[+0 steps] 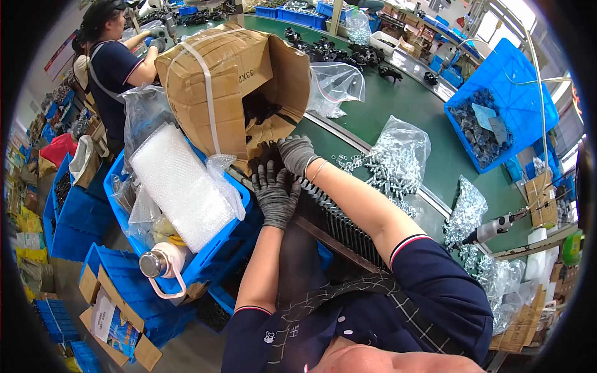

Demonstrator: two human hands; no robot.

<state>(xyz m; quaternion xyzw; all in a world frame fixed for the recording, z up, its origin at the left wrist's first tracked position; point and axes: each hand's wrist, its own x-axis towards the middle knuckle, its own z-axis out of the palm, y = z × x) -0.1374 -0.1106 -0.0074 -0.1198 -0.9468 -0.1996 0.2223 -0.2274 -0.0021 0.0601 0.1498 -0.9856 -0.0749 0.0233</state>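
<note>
At the mouth of a tipped cardboard box [180, 81], my two hands are close together in grey gloves. My left hand [275, 194] lies with fingers spread against small black parts at the head of a row. Just beyond it, my right hand [297, 155] has its fingers curled at the same dark parts; what they hold is hidden. Below my right forearm runs a long row of thin black parts [339, 227], standing side by side. More black pieces [260, 109] show inside the box.
Right of my arm, a bag of silver bolts [398, 155] and loose nuts [348, 163] lie on the green bench [385, 99]. A power tool [491, 230] and a tilted blue bin [516, 81] are farther right. At left stands a blue crate [239, 214] with bubble wrap [183, 186] and a bottle [165, 261]. A co-worker [112, 68] stands behind.
</note>
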